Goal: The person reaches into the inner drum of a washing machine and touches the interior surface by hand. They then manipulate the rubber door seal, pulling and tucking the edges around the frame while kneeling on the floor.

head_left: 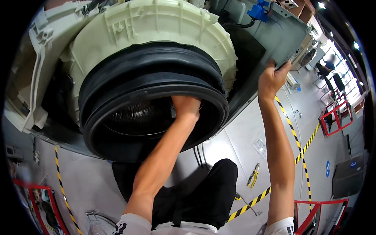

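Pale sleeves [135,224]: at the lower edge, nearest the camera, with two bare forearms reaching out from them.
Left hand [187,105]: through the mouth of the black rubber gasket [150,72], fingers hidden behind the wrist; whether they are open or gripping, I cannot tell.
Right hand [273,80]: closed, thumb and forefinger pinching the edge of the grey side panel [286,35].
Gasket: in front of the cream tub [156,23], its round lip facing the person, the metal drum [135,112] showing inside.
Step in hand: probably work by feel inside the opening, the right hand bracing the panel.
Next move: seems to call for a steady hold on the panel and a left wrist kept clear of the rubber lip, so that it does not drag or fold.
Upper right: a blue fitting [258,11] beside the tub.
Floor [235,147]: pliers [253,175] with yellow-and-black handles lie right of the black trousers [219,182], near striped tape [250,203].
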Tool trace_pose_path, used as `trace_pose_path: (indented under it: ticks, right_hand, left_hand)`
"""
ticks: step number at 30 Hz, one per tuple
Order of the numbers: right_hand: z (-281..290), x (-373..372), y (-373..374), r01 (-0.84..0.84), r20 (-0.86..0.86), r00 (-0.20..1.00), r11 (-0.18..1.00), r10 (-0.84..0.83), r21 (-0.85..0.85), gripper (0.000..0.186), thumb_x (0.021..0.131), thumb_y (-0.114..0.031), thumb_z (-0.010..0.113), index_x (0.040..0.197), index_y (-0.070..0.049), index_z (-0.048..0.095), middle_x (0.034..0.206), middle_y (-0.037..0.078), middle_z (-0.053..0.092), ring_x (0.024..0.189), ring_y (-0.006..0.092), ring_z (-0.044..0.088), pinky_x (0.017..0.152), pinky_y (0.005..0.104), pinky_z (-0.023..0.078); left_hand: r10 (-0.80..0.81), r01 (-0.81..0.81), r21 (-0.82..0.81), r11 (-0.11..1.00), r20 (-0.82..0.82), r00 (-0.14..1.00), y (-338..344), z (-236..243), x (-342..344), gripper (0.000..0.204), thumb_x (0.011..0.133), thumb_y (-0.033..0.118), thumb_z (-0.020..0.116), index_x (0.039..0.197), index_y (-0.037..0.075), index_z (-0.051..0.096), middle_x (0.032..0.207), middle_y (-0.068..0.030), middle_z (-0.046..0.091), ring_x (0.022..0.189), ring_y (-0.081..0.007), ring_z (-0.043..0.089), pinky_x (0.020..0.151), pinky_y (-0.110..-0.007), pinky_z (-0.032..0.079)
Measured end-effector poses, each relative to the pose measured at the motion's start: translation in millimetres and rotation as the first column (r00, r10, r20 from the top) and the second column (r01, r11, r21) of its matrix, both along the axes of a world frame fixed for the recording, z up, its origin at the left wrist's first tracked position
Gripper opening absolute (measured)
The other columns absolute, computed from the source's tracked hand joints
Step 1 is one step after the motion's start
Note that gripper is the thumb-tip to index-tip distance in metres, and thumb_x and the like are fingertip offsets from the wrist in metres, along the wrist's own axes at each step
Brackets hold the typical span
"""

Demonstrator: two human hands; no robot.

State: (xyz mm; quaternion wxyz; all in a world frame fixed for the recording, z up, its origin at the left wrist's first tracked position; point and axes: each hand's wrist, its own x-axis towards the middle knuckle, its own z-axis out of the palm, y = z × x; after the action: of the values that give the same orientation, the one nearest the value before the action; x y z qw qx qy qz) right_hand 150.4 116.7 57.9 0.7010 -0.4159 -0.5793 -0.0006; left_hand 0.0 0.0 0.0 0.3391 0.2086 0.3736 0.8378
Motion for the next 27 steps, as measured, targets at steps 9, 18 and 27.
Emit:
trace_pose_path:
  ticks: [9,18,27]
  right_hand:
    - [2.9,2.5,-5.2,-0.007,-0.041,0.999,0.999,0.006,-0.041,0.024,0.085,-0.009,0.051,0.107,-0.004,0.047,0.080,0.023,0.062,0.075,0.0420,0.060,0.069,0.0414,0.046]
    - [3.3,6.0,-6.9,-0.034,-0.032,0.999,0.998,0.032,-0.060,0.028,0.084,-0.010,0.052,0.111,-0.005,0.047,0.086,0.024,0.062,0.081,0.0449,0.059,0.071,0.0431,0.046]
    - [0.1,6.9,-1.3,-0.047,-0.024,0.999,0.998,0.047,-0.035,0.027,0.084,-0.010,0.052,0.110,-0.006,0.047,0.085,0.023,0.062,0.080,0.0443,0.060,0.070,0.0450,0.046]
  left_hand:
    - [-0.085,0.085,-0.013,0.996,-0.050,0.995,-12.2,-2.3,-24.7,0.038,0.081,-0.006,0.059,0.117,0.001,0.051,0.114,-0.0103,0.055,0.105,-0.0207,0.052,0.091,-0.030,0.043]
    - [-0.016,0.004,0.060,0.998,0.202,0.979,-25.1,43.4,-45.7,0.030,0.086,-0.002,0.057,0.114,0.007,0.052,0.114,-0.0042,0.056,0.105,-0.0177,0.054,0.090,-0.029,0.045]
    - [0.031,-0.050,0.076,0.996,0.233,0.972,-37.8,54.9,-32.6,0.021,0.091,0.003,0.051,0.112,0.007,0.053,0.110,-0.0050,0.057,0.099,-0.0169,0.057,0.087,-0.029,0.049]
